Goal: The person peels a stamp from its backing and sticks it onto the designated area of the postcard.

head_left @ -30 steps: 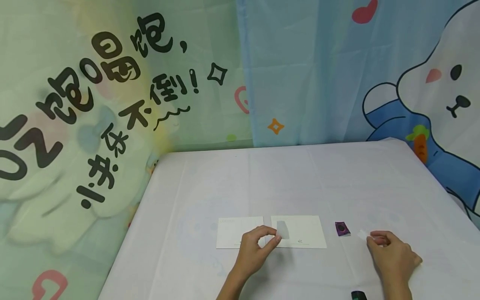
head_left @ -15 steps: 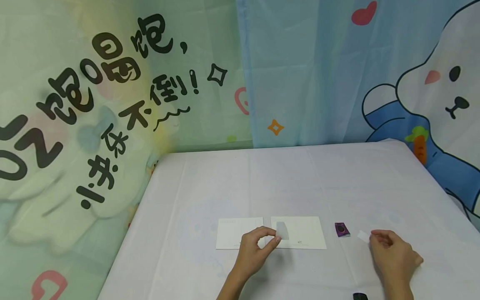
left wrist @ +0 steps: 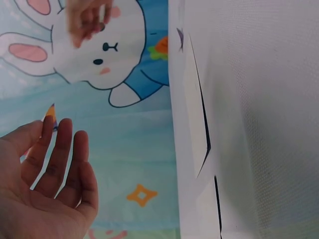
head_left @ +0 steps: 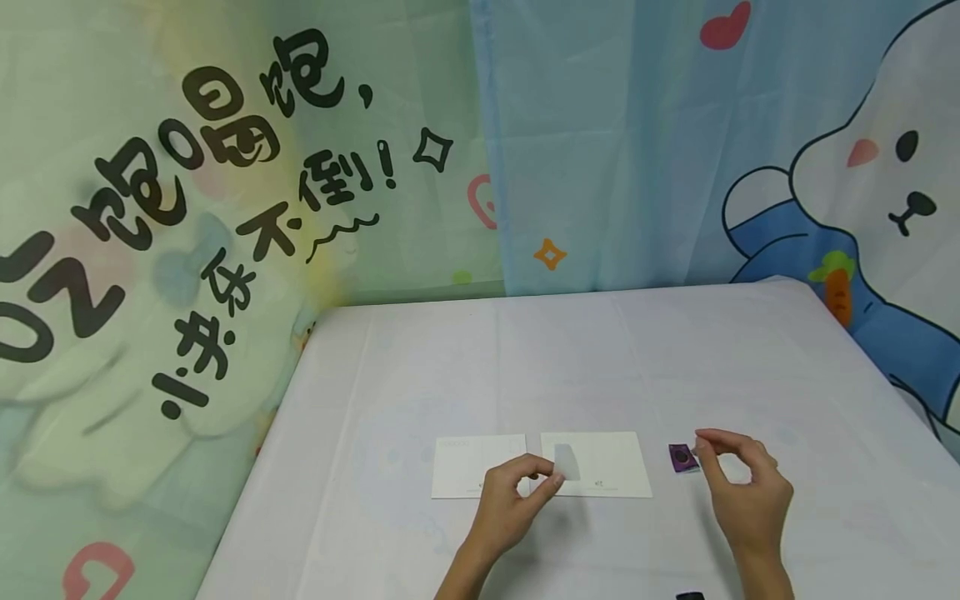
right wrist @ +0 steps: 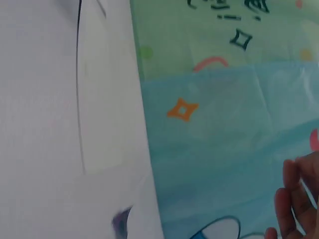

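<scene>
My left hand (head_left: 513, 500) pinches a thin sticker (head_left: 566, 462) between thumb and index finger. Its grey back overlaps the right white card (head_left: 615, 458) in the head view. From the left wrist, an orange and purple corner of the sticker (left wrist: 51, 114) shows behind the fingers. My right hand (head_left: 746, 492) has thumb and index fingertips together, just right of a small purple card (head_left: 683, 457) with a dark round print. A pale trace of a white slip shows at those fingertips, mostly hidden. In the right wrist view my right hand (right wrist: 301, 199) sits at the edge.
A left white card (head_left: 465, 462) lies beside the right one, partly covered by my left hand. All of this lies on a white-covered table (head_left: 480, 367). Printed curtains (head_left: 570, 150) hang behind and to the left. A black object (head_left: 690, 596) shows at the bottom edge.
My right hand has moved left and away from me, toward the purple card. The white slip beside its fingertips hardly shows now. My left hand stays with the sticker over the right card.
</scene>
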Action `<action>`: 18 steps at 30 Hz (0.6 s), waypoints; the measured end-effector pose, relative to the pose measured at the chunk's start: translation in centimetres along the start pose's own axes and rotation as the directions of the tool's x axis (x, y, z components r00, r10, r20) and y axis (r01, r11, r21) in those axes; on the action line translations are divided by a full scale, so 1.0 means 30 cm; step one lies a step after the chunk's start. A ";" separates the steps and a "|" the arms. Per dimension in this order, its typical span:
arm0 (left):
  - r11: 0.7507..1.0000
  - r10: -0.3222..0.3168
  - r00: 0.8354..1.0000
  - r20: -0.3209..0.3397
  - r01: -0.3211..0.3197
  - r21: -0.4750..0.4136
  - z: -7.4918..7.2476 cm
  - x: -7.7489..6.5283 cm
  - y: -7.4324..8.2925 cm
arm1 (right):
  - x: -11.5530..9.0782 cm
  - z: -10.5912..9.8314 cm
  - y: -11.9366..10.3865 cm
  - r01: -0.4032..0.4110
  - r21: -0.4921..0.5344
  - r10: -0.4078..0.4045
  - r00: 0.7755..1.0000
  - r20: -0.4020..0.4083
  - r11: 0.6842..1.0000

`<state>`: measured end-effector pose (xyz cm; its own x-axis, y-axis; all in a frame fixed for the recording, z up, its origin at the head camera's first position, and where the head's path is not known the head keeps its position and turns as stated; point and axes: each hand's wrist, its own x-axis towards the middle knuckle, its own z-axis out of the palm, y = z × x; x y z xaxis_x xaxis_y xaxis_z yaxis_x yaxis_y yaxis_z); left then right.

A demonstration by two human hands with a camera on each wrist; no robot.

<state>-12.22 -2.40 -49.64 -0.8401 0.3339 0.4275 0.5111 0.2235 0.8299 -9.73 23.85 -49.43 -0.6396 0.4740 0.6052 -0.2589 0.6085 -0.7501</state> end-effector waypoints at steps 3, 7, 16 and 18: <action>1.000 -0.008 1.000 0.003 0.009 -0.007 0.003 0.000 -0.001 | -0.009 0.035 -0.041 0.137 0.127 -0.140 0.990 0.014 0.982; 0.999 -0.034 0.999 0.016 0.034 -0.020 0.008 -0.003 0.000 | -0.030 0.081 -0.114 0.248 0.261 -0.263 0.964 0.027 0.933; 0.997 -0.064 0.997 0.033 0.065 -0.040 -0.009 0.008 0.074 | -0.065 0.149 -0.233 0.348 0.374 -0.421 0.897 0.132 0.860; 0.997 -0.059 0.997 0.039 0.061 -0.047 -0.021 0.015 0.106 | -0.071 0.160 -0.230 0.365 0.374 -0.441 0.887 0.138 0.852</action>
<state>-11.08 -2.12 -46.59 -0.8609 0.3560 0.3635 0.4502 0.2003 0.8702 -10.06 15.58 -46.82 -0.5533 0.0640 0.8305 -0.7252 0.4533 -0.5182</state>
